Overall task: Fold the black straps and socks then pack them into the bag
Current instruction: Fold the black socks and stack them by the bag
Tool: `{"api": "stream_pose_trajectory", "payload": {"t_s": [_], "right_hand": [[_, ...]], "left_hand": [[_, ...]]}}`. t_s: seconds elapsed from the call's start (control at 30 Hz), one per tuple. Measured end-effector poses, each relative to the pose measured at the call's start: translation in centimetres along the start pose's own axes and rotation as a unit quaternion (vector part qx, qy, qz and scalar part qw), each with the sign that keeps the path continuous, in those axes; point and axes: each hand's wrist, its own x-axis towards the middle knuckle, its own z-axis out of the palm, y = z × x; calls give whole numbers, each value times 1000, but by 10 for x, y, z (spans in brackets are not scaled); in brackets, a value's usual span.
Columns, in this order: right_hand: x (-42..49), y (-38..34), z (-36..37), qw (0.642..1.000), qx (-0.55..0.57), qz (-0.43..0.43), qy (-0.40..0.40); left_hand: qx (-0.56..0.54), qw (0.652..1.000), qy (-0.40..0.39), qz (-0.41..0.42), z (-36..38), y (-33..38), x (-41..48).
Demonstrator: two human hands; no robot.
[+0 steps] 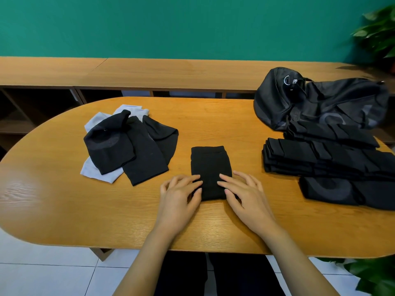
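L hand, R hand on sock

No words or numbers can be read. Bag, far right: a white curved mark near the top, shaped like an open ring, and a small white tag just beside it, print too small to read. Folded black piece, right front: grey ring print, no letters. Black heap, left: grey arc print, no letters.
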Motion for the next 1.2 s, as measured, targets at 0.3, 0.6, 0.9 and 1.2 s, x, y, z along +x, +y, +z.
{"api": "stream_pose_trajectory", "payload": {"t_s": [0.3, 0.6, 0.9, 1.2], "right_hand": [[2, 1, 0, 999, -9, 32, -33], [0, 5, 2, 998, 27, 46, 22], [0, 6, 2, 997, 42, 48, 38], [-1, 8, 1, 986, 97, 124, 45]], "left_hand": [[12, 999, -37, -2, 0, -2, 0], [-35, 999, 3, -14, 0, -1, 0], [-26, 1000, 11, -6, -1, -3, 0], [-76, 995, 40, -46, -2, -1, -1]]}}
